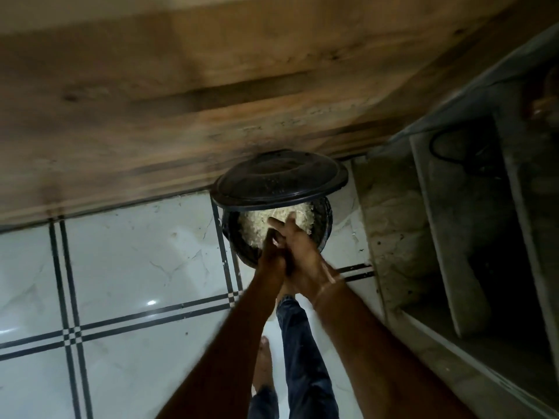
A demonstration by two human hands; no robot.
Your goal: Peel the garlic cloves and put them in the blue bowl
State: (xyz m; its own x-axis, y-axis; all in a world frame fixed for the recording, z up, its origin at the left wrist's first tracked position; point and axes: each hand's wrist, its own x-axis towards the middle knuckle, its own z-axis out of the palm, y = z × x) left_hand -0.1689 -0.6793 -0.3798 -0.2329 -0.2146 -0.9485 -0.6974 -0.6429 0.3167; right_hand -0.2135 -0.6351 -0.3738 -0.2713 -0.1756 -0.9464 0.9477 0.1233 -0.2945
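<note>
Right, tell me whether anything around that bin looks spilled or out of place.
A few pale flakes lie on the tile floor beside the dark bin, outside it, like the peelings heaped inside. The lid is tipped up at the back, not closed. Nothing else stands out.

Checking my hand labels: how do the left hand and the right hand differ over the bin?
The left hand has its fingers curled in, while the right hand stretches its fingers straight toward the bin. The right wrist bears a thin band; the left wrist shows none. Both hands are pressed together above the pale scraps in the bin.
</note>
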